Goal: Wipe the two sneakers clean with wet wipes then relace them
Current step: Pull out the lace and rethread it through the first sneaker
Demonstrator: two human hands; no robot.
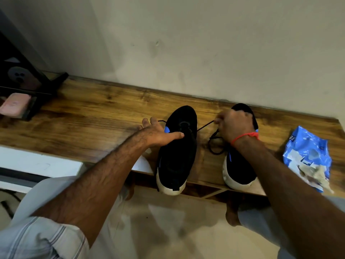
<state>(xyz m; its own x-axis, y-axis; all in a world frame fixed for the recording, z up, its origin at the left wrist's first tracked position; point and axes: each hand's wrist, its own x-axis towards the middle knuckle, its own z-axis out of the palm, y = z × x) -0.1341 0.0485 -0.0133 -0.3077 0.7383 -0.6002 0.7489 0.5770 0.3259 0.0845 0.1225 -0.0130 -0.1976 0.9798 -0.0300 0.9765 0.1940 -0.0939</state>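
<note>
Left hand (pixel 155 132) lies flat, fingers straight, on the soft black left sneaker (pixel 177 148); beside it, right hand (pixel 234 126) pinches its thin lace (pixel 205 126).

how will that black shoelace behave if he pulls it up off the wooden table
The thin black shoelace is probably floppy: it lies in a loose loop on the brown wooden table. It likely goes straight only under tension, as in the taut stretch running from the left black sneaker to the right hand. It looks light, so the slack should trail easily.
</note>
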